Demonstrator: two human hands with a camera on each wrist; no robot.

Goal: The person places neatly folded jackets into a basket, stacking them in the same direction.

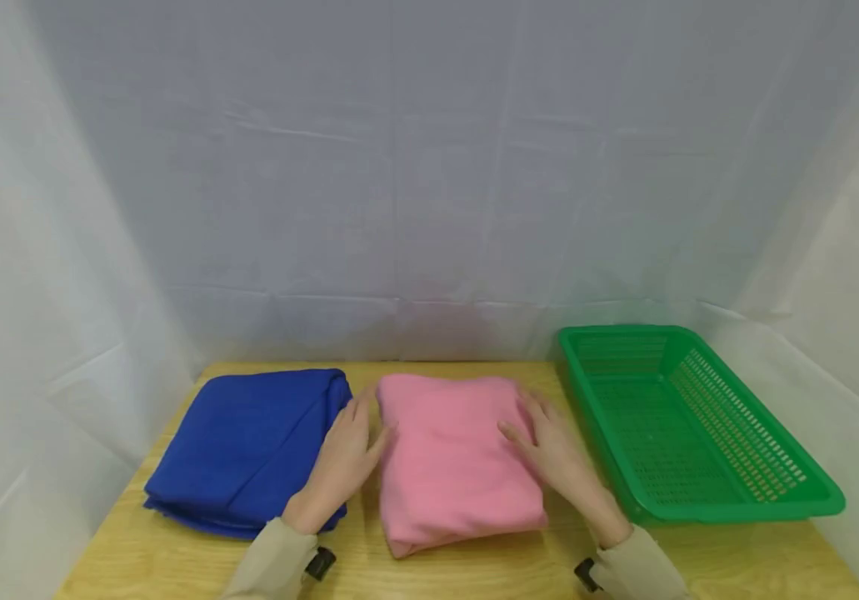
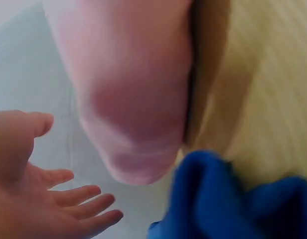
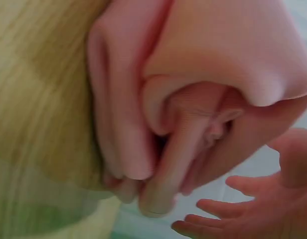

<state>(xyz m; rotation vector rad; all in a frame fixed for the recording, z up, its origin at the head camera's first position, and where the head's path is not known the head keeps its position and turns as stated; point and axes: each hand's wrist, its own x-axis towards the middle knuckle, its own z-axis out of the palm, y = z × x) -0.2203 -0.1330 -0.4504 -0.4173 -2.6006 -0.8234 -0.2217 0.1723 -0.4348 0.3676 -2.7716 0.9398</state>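
Note:
A folded pink cloth (image 1: 459,458) lies on the wooden table between the two hands. Its rounded fold faces the left hand, and its layered, rolled edges show in the right wrist view. My left hand (image 1: 347,450) is beside its left side, fingers spread and relaxed, in the space between the pink cloth and a folded blue cloth (image 1: 242,450). On the other side, my right hand (image 1: 556,454) is at the pink cloth's right edge, fingers extended and thumb over its top in the head view. Neither hand grips anything.
An empty green plastic basket (image 1: 624,467) with slotted sides stands at the right of the table (image 1: 466,579), close to the right hand. White sheeting (image 1: 399,208) hangs behind the table and along both sides.

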